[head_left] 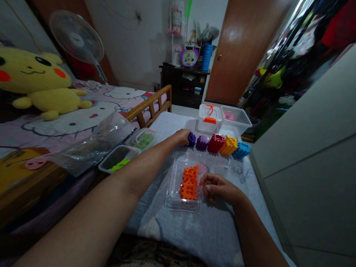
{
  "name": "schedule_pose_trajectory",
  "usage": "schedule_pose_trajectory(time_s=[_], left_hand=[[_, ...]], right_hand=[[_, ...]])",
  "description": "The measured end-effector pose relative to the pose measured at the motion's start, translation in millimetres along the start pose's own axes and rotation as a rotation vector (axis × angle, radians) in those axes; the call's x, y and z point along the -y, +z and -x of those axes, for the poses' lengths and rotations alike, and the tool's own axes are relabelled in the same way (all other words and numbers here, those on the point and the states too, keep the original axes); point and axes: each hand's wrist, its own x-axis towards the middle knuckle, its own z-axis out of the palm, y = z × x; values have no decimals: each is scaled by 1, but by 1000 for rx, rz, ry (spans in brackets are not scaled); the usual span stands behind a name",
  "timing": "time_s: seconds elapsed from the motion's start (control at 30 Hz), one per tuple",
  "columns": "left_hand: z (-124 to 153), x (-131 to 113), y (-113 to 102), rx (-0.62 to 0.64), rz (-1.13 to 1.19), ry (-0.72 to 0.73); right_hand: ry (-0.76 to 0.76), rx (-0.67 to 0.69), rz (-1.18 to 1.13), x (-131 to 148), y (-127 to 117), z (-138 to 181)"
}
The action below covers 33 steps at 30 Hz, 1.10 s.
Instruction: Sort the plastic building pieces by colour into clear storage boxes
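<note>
My left hand (182, 136) reaches far forward and its fingers close on a dark purple block cube (191, 139), the left end of a row. The row continues with a lighter purple cube (202, 142), a red cube (216, 142), a yellow-orange cube (228, 145) and a blue cube (241, 150). My right hand (219, 187) rests with curled fingers beside a clear plastic tray (174, 187). Several flat orange grid pieces (189, 182) lie in that tray, and the fingertips are close to them.
Two clear storage boxes (236, 118), one with an orange latch, stand behind the row. At left sit a dark tray with green pieces (119, 158), a clear tub of green pieces (143, 139) and a plastic bag (97, 142). A cabinet wall (306, 148) is at right.
</note>
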Motion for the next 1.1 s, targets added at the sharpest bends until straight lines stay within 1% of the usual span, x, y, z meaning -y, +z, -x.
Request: schedule_pose_trajectory(time_s=[0.2, 0.4, 0.5, 0.57, 0.7, 0.8, 0.87, 0.93, 1.0, 1.1], left_hand=[[1, 0, -2, -14, 1, -8], [0, 7, -4, -34, -10, -9], [5, 9, -12, -46, -21, -8], [11, 7, -22, -55, -29, -11], [34, -2, -49, -81, -49, 9], [59, -12, -68, -89, -55, 61], [78, -18, -78, -69, -47, 96], [98, -25, -83, -34, -29, 132], [117, -31, -85, 1, -4, 168], [140, -36, -77, 55, 28, 213]], right_hand=[[-23, -8, 3, -2, -1, 0], [-21, -8, 18, -1, 0, 0], [-24, -5, 18, -1, 0, -1], [-24, 1, 21, -2, -1, -2], [-15, 5, 22, -4, -3, -2], [-12, -10, 20, -4, -3, -2], [-12, -14, 23, -4, -3, -1], [-11, -16, 29, -4, -2, -1], [-10, -19, 31, -5, -2, -1], [-13, -23, 34, -7, -4, -2]])
